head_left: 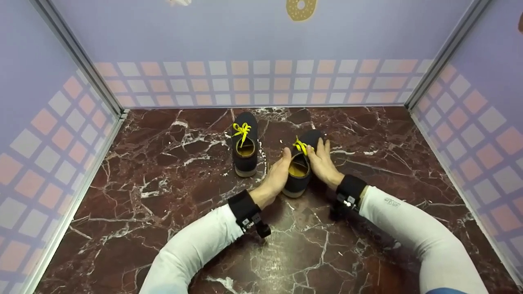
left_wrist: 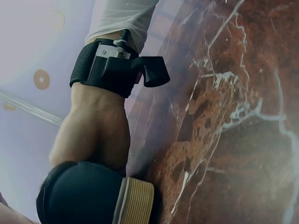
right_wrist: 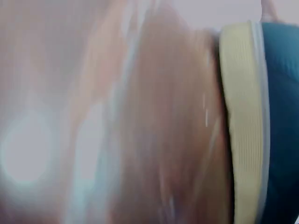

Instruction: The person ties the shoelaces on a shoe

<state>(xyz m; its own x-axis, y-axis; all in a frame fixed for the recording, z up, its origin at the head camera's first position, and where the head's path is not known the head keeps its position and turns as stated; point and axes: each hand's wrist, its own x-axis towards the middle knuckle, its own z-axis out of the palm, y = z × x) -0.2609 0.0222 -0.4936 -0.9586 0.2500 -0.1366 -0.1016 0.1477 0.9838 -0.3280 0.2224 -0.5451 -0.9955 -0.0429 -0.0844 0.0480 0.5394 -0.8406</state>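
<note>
A dark shoe (head_left: 297, 186) with yellow laces and a yellow insole lies between my two hands, its toe angled toward the back right. My left hand (head_left: 274, 178) rests against its left side, thumb up along the opening and the other fingers largely hidden. Along the right side, my right hand (head_left: 325, 165) lies with straight fingers, its thumb beside the yellow laces (head_left: 300, 146). A matching shoe (head_left: 245, 163) stands to the left, its yellow lace tied in a bow. The heel (left_wrist: 88, 193) and ribbed pale sole appear in the left wrist view; the right wrist view is blurred.
Both shoes are on a dark red marbled surface (head_left: 184, 228). A lilac back wall (head_left: 204, 36) with a pink and white checked band rises behind them. Side walls enclose the left and right edges.
</note>
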